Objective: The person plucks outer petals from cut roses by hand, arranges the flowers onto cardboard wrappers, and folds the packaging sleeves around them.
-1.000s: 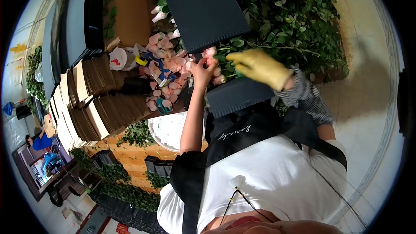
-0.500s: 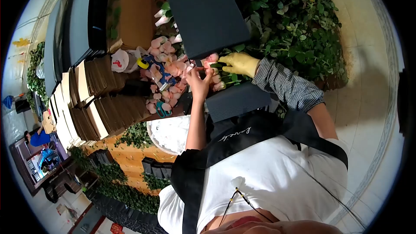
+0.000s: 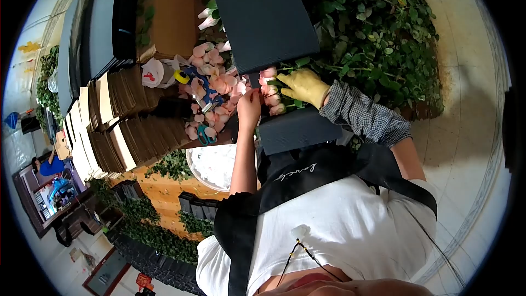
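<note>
Several pink roses (image 3: 269, 92) lie in a row between two dark corrugated boards, the larger board (image 3: 266, 19) behind and the smaller board (image 3: 298, 130) in front. My right hand (image 3: 304, 87), in a yellow glove, is closed on a rose stem just right of the blooms. My bare left hand (image 3: 250, 108) is at the blooms' left side, its fingers pressed together; what they hold, if anything, is hidden. Loose pink petals (image 3: 219, 85) are heaped left of that hand. Teal-handled scissors (image 3: 206, 135) lie among them.
Leafy rose stems (image 3: 378, 38) fill the right side of the table. White-wrapped blooms (image 3: 208, 22) stick out beyond the larger board. Stacks of folded cardboard (image 3: 131, 142) stand at left. A round tub (image 3: 213, 167) of white material is below the table edge.
My left hand's fingers, spread before, have come together and pulled slightly back from the roses. The gloved right hand stays at the stems, its fingers shifted slightly.
</note>
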Available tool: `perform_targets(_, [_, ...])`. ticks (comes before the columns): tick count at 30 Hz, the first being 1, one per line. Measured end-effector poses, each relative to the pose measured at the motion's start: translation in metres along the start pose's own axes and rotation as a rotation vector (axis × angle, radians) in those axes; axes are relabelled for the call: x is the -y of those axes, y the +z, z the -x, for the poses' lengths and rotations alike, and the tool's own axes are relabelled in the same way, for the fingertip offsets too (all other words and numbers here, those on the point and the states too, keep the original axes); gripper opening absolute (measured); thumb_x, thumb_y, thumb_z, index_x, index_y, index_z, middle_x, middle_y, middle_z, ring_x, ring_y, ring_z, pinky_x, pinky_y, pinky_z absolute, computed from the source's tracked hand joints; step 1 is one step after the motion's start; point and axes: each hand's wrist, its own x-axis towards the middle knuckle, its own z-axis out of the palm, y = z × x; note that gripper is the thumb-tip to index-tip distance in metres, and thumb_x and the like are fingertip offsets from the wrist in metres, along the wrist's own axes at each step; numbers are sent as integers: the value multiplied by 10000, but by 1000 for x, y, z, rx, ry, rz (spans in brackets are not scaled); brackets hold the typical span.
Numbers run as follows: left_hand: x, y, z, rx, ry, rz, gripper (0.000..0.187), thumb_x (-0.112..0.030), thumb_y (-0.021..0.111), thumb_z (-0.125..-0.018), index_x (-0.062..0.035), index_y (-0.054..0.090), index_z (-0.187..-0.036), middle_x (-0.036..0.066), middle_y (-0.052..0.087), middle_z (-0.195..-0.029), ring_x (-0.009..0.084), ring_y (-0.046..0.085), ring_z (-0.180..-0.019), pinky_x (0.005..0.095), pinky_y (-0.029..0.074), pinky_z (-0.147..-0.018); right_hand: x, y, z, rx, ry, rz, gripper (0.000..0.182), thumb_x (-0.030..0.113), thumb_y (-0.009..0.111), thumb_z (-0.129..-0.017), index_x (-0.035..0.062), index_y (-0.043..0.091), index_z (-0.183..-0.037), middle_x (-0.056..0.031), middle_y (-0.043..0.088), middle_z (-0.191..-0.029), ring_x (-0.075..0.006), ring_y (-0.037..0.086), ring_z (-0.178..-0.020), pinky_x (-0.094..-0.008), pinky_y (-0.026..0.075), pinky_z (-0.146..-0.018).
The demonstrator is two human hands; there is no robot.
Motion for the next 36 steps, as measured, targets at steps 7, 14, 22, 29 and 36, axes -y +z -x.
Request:
perform_targets(7, [20, 34, -34, -16, 113, 24, 678, -422, 816, -808, -22, 609, -1315, 272, 427, -1311, 414, 448, -1265, 449, 423, -1027, 5, 19, -16, -10, -13, 155, 308, 339, 547, -937, 102, 674, -1087, -128, 732, -868, -325, 705, -777, -455, 555, -706])
perform_targets(14, [40, 49, -42, 49, -28, 208, 801, -535, 852, -731, -43, 625, -1321, 317, 380, -1376, 446, 409, -1292, 475, 404, -1061, 9, -16, 10, -127, -45, -77, 245, 317, 576, -931, 118, 689, -1019, -129, 725, -855, -333, 697, -806, -445, 548, -769])
perform_targets(22, [39, 51, -31, -46, 59, 98, 696, -483, 847, -751, -50, 661, -1263, 272, 425, -1375, 426, 368, -1322, 496, 349, -1094, 11, -21, -4, -303, -33, -471, 383, 200, 715, -850, 101, 651, -1215, -143, 684, -1082, -326, 664, -987, -423, 541, -859])
perform_targets(29, [30, 49, -21, -104, 109, 33, 616, -431, 843, -771, -37, 672, -1211, 301, 457, -1328, 432, 467, -1243, 484, 410, -1036, 19, -12, -10, -142, -8, -129, 467, 210, 676, -877, 79, 576, -1314, -142, 640, -1223, -328, 647, -1077, -444, 533, -896])
perform_targets(36, [35, 49, -29, -106, 102, -15, 679, -492, 816, -788, -37, 644, -1261, 291, 454, -1308, 433, 470, -1222, 474, 407, -1038, 30, 6, -23, -85, 151, 111, 276, 214, 635, -886, 88, 642, -1132, -99, 684, -1128, -287, 689, -1010, -426, 557, -820])
